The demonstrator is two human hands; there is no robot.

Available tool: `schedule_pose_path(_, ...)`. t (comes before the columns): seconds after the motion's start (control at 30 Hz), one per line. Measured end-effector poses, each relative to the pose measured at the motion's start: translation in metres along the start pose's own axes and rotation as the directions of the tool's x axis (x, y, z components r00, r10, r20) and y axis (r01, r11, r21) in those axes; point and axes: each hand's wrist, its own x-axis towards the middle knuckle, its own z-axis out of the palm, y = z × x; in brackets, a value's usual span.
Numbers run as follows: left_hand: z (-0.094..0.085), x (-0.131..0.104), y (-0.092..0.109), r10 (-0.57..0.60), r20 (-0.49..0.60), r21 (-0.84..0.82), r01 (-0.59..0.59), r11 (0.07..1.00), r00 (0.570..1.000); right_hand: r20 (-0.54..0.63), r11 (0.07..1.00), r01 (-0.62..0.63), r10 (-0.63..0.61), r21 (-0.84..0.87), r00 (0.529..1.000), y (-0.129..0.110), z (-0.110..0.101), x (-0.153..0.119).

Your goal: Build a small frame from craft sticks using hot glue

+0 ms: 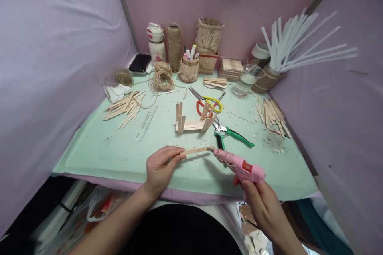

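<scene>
Between the thumb and fingers of my left hand [163,165] is one end of a flat wooden craft stick [196,151], pointing right above the table's near part. My right hand [259,199] is wrapped round the handle of a pink hot glue gun [239,164]. The gun's nozzle meets the stick near its far right end; whether glue is on it is too small to tell. Just beyond stands a small frame of craft sticks [191,124], a flat slatted base with upright pieces at both ends. Green-handled cutters [235,134] lie open right of it.
Scissors [206,101] with red and yellow handles lie behind the frame. A clear ruler [145,123] and loose sticks [127,107] are on the left, more sticks [272,115] on the right. Twine, a pen holder [189,69], a water cup [247,80] and glue sticks [283,48] stand at the back.
</scene>
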Motion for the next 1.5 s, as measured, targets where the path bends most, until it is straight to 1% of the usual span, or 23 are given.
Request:
schedule_pose_path(0.2, 0.0, -0.001, 0.0, 0.04, -0.011, 0.018, -0.04, 0.999, 0.999, 0.013, 1.0, 0.008, -0.008, 0.006, 1.0, -0.004, -0.002, 0.001)
schedule_pose_path(0.3, 0.0, -0.002, 0.001, 0.077, -0.016, 0.022, -0.076, 0.997, 0.997, 0.057, 0.998, 0.061, -0.06, -0.008, 0.997, -0.004, -0.002, 0.002)
schedule_pose_path(0.4, 0.001, -0.003, 0.002, 0.081, -0.02, 0.02, -0.08, 0.997, 0.997, 0.106, 0.992, 0.111, -0.104, -0.065, 0.989, -0.001, -0.005, 0.001)
schedule_pose_path(0.47, 0.0, -0.003, 0.002, 0.044, -0.035, 0.001, -0.044, 0.999, 0.998, 0.065, 0.981, 0.115, -0.106, -0.156, 0.992, 0.004, -0.011, 0.001)
schedule_pose_path(0.53, -0.002, -0.001, 0.001, -0.044, -0.071, -0.029, 0.042, 0.999, 0.996, -0.058, 0.949, 0.075, -0.097, -0.307, 0.994, 0.013, -0.02, 0.003)
schedule_pose_path(0.6, -0.004, 0.004, 0.001, -0.186, -0.098, -0.081, 0.179, 0.981, 0.978, -0.173, 0.874, -0.009, -0.085, -0.485, 0.981, 0.027, -0.031, 0.008)
schedule_pose_path(0.63, -0.005, 0.007, 0.001, -0.268, -0.1, -0.115, 0.256, 0.96, 0.958, -0.207, 0.818, -0.062, -0.07, -0.571, 0.976, 0.035, -0.036, 0.012)
schedule_pose_path(0.73, -0.007, 0.016, -0.002, -0.478, -0.069, -0.218, 0.454, 0.864, 0.876, -0.247, 0.589, -0.186, -0.025, -0.787, 0.969, 0.064, -0.046, 0.021)
schedule_pose_path(0.8, -0.006, 0.021, -0.005, -0.563, -0.047, -0.281, 0.53, 0.8, 0.825, -0.253, 0.461, -0.208, -0.037, -0.863, 0.967, 0.08, -0.047, 0.023)
schedule_pose_path(0.83, -0.005, 0.023, -0.006, -0.593, -0.035, -0.314, 0.554, 0.771, 0.805, -0.245, 0.425, -0.201, -0.05, -0.882, 0.968, 0.084, -0.047, 0.022)
schedule_pose_path(0.9, -0.003, 0.025, -0.007, -0.64, -0.011, -0.377, 0.589, 0.714, 0.769, -0.237, 0.405, -0.186, -0.079, -0.895, 0.968, 0.085, -0.046, 0.018)
schedule_pose_path(0.97, 0.0, 0.026, -0.007, -0.672, 0.014, -0.421, 0.614, 0.668, 0.741, -0.287, 0.44, -0.209, -0.118, -0.873, 0.951, 0.072, -0.047, 0.015)
schedule_pose_path(1.0, 0.001, 0.027, -0.006, -0.683, 0.027, -0.433, 0.624, 0.65, 0.73, -0.318, 0.482, -0.214, -0.146, -0.849, 0.937, 0.062, -0.046, 0.016)
schedule_pose_path(1.03, 0.003, 0.027, -0.006, -0.691, 0.039, -0.442, 0.633, 0.636, 0.722, -0.357, 0.547, -0.207, -0.182, -0.811, 0.916, 0.051, -0.044, 0.018)
schedule_pose_path(1.07, 0.004, 0.028, -0.005, -0.695, 0.049, -0.448, 0.638, 0.626, 0.717, -0.342, 0.634, -0.131, -0.223, -0.762, 0.913, 0.039, -0.041, 0.023)
schedule_pose_path(1.1, 0.005, 0.029, -0.004, -0.695, 0.056, -0.454, 0.638, 0.622, 0.717, -0.33, 0.728, -0.011, -0.297, -0.686, 0.896, 0.027, -0.035, 0.03)
schedule_pose_path(1.13, 0.006, 0.03, -0.003, -0.692, 0.058, -0.458, 0.635, 0.622, 0.72, -0.286, 0.802, 0.142, -0.364, -0.579, 0.886, 0.015, -0.027, 0.039)
schedule_pose_path(1.17, 0.008, 0.031, -0.003, -0.687, 0.058, -0.46, 0.63, 0.626, 0.724, -0.234, 0.85, 0.255, -0.394, -0.461, 0.889, 0.006, -0.017, 0.049)
schedule_pose_path(1.23, 0.01, 0.034, -0.003, -0.678, 0.057, -0.459, 0.622, 0.634, 0.733, -0.144, 0.885, 0.364, -0.417, -0.29, 0.898, -0.009, 0.006, 0.071)
schedule_pose_path(1.27, 0.01, 0.035, -0.004, -0.675, 0.059, -0.458, 0.621, 0.636, 0.735, -0.113, 0.898, 0.38, -0.411, -0.223, 0.905, -0.013, 0.017, 0.081)
schedule_pose_path(1.33, 0.011, 0.038, -0.007, -0.671, 0.068, -0.45, 0.623, 0.639, 0.738, -0.091, 0.915, 0.385, -0.397, -0.123, 0.913, -0.017, 0.035, 0.097)
schedule_pose_path(1.43, 0.008, 0.04, -0.012, -0.646, 0.077, -0.387, 0.619, 0.683, 0.76, -0.083, 0.928, 0.369, -0.372, -0.056, 0.924, -0.015, 0.046, 0.107)
schedule_pose_path(1.5, 0.006, 0.041, -0.014, -0.601, 0.076, -0.28, 0.596, 0.753, 0.795, -0.092, 0.929, 0.364, -0.368, -0.063, 0.925, -0.011, 0.047, 0.108)
